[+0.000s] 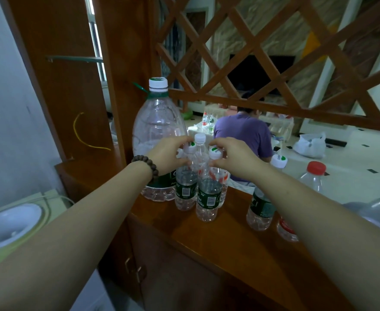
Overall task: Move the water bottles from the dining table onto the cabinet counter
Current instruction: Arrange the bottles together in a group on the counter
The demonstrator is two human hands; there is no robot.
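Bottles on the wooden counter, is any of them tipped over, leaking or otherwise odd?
Nothing stands out. The large jug and the small bottles stand upright on the counter, caps on, no water spilled. The left hand and right hand each grip a green-label bottle near its cap.

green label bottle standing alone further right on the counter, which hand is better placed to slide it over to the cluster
Right. The right hand is nearer that lone bottle, which stands beside the right forearm. The left hand would have to cross the cluster.
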